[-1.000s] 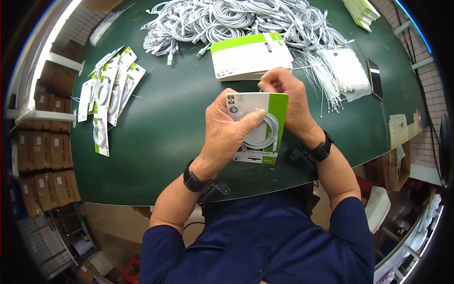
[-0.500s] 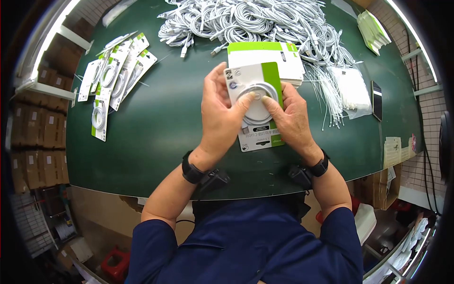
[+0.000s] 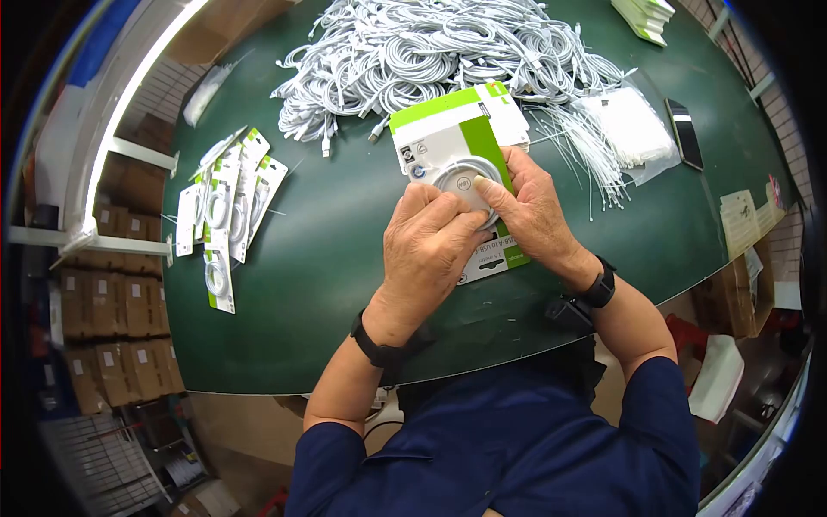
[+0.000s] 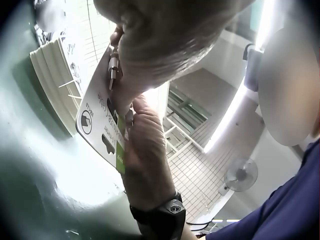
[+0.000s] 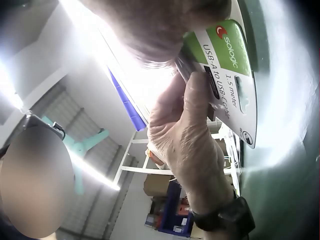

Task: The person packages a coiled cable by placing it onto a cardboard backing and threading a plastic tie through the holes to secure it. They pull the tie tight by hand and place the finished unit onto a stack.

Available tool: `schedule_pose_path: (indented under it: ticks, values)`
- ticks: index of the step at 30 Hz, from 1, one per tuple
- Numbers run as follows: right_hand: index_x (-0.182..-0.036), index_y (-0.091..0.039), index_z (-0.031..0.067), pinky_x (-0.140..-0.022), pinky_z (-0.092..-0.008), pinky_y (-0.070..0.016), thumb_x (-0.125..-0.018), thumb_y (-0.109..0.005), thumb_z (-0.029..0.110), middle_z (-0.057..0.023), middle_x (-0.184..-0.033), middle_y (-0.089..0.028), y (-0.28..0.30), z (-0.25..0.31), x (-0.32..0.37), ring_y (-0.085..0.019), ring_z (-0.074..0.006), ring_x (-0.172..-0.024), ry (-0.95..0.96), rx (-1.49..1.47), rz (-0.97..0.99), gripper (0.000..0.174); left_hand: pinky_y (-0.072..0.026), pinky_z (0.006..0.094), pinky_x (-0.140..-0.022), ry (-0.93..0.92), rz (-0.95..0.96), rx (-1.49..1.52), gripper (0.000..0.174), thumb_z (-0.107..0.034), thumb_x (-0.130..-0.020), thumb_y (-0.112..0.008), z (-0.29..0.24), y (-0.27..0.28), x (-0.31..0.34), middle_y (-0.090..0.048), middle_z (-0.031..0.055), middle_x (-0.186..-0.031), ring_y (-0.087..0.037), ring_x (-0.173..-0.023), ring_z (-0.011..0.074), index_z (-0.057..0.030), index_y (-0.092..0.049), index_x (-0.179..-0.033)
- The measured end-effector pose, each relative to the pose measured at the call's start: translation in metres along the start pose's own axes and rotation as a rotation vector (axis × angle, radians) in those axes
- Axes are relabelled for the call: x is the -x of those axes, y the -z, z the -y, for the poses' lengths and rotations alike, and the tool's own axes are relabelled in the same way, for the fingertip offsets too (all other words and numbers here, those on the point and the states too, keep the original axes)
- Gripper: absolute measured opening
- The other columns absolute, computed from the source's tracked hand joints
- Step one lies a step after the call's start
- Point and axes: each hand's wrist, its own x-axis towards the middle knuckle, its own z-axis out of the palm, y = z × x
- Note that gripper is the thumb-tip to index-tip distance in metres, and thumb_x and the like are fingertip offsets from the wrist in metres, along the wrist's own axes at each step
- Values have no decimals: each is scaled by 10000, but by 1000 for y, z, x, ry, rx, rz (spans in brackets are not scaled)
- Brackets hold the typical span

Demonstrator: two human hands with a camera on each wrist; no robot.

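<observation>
A white and green card (image 3: 441, 142) with a coiled white cable (image 3: 463, 164) on its face is held between the hands, tilted, over the green table. The right hand (image 3: 543, 211) grips its right edge, thumb on the coil. Over the coil's lower left, the left hand (image 3: 426, 250) has curled fingers pinching the cable; they hide part of it. In the left wrist view a metal plug (image 4: 114, 65) shows beside the card (image 4: 100, 125). The card's printed end (image 5: 230, 75) stands out below the fingers in the right wrist view.
Behind the card lie a stack of cards (image 3: 510, 121) and a large heap of white cables (image 3: 422, 56). Thin white ties (image 3: 590, 159), a plastic bag (image 3: 629, 129) and a phone (image 3: 684, 133) are at right. Several carded cables (image 3: 219, 211) lie at left.
The right hand came down from the card's top to its right edge, thumb on the coil. The left hand left the card's left edge and now has curled fingers at the coil's lower part.
</observation>
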Motion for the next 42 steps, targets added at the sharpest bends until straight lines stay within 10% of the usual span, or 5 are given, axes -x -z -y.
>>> schedule_pose_path:
  ticks: [17,26,31,42]
  values:
    - [-1277,-611,-69,-853,-362,-571,-1045,-667,198,-190,-1088,-753,6,7,-2,-721,-209,-964,67,184,-84,359,-503,365,-735,83,-76,173,250,-44,-735,-897,-2,-11,0,-671,57,-965,-599,-865,237,-64,-769,-950]
    - [-1483,-486,-56,-876,-358,-580,-1001,-709,109,-193,-1128,-751,-3,3,1,-736,-225,-1020,209,165,-120,556,-597,346,-848,660,-194,656,765,-48,-894,-803,7,-19,-4,-708,195,-1124,-711,-1053,235,53,-360,-1509]
    - [-1399,-529,4,-841,-401,-588,-917,-769,29,-206,-1129,-697,4,-7,-2,-733,-349,-990,444,504,-196,539,-610,305,-823,509,-220,437,754,18,-956,-712,11,-37,-1,-706,177,-1189,-746,-1002,189,9,-289,-1581]
    - [-1093,-639,12,-749,-425,-576,-908,-748,-21,-192,-1043,-667,4,2,-11,-697,-365,-898,620,691,-295,217,-588,249,-697,410,-424,359,229,31,-933,-752,21,-50,-2,-738,86,-1004,-716,-824,85,17,-658,-1142]
